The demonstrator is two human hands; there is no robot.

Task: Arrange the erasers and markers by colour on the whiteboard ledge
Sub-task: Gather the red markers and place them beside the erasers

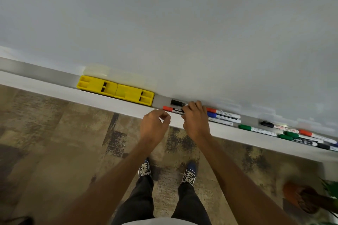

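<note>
A long grey ledge (54, 87) runs under the whiteboard (164, 23), with a brown floor (54, 142) below it. On the left part of the ledge, two yellow erasers (115, 90) lie in a row, end touching end. Just to their right lie a black-capped marker (176, 102), close to the board, and a red-capped marker (172, 109), close to the front edge. The left hand (155, 124) is in front of the ledge, just below the red cap. Its fingers are loosely bent and it holds nothing. The right hand (196, 117) is over the ledge and hides the far ends of both these markers. Its fingers (186, 108) bend down onto the red-capped marker, but you cannot tell if they grip it or only touch it. Just right of that hand lie a red marker (223, 112), a blue marker (224, 116) and a third marker (221, 121) whose cap is hidden, side by side. Farther right, a green marker (256, 129) lies beside a mixed bunch of markers (296, 136): black, red, green and dark blue. Below are two blue shoes (144, 169) and, far right, a brown plant pot (300, 197).
</note>
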